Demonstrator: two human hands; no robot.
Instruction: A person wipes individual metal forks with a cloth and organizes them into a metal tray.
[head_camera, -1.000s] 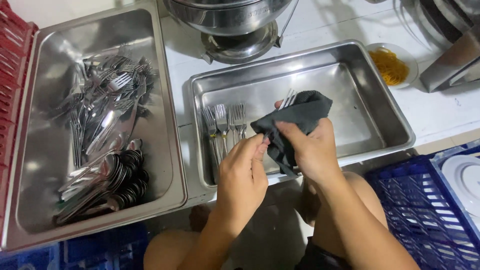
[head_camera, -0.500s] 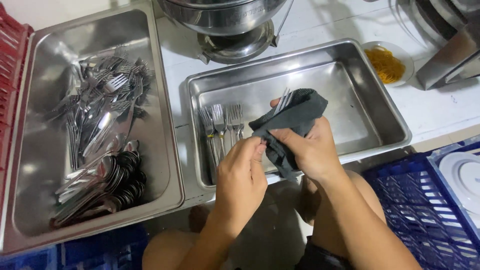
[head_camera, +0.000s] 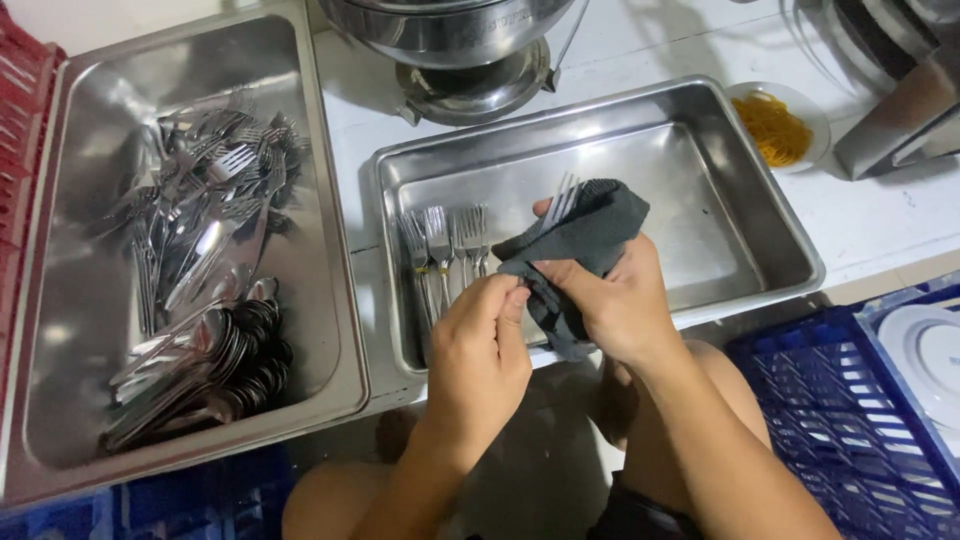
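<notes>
My right hand (head_camera: 620, 300) holds a dark grey cloth (head_camera: 585, 240) wrapped around a metal fork (head_camera: 562, 200), whose tines stick out of the cloth's top. My left hand (head_camera: 480, 350) pinches the fork's handle end at the cloth's lower edge. Both hands hover over the near rim of a shallow steel tray (head_camera: 700, 160). Several forks (head_camera: 445, 250) lie side by side in that tray's left part, just left of my hands.
A deep steel pan (head_camera: 320, 330) on the left holds a heap of forks (head_camera: 200, 200) and a pile of spoons (head_camera: 200, 370). Behind stand a large steel pot (head_camera: 450, 40) and a small dish of yellow stuff (head_camera: 775, 125). A blue crate (head_camera: 840, 410) with white plates sits low right.
The fork's tines show a little farther out of the cloth. My hands stay in the same grip over the tray's near rim.
</notes>
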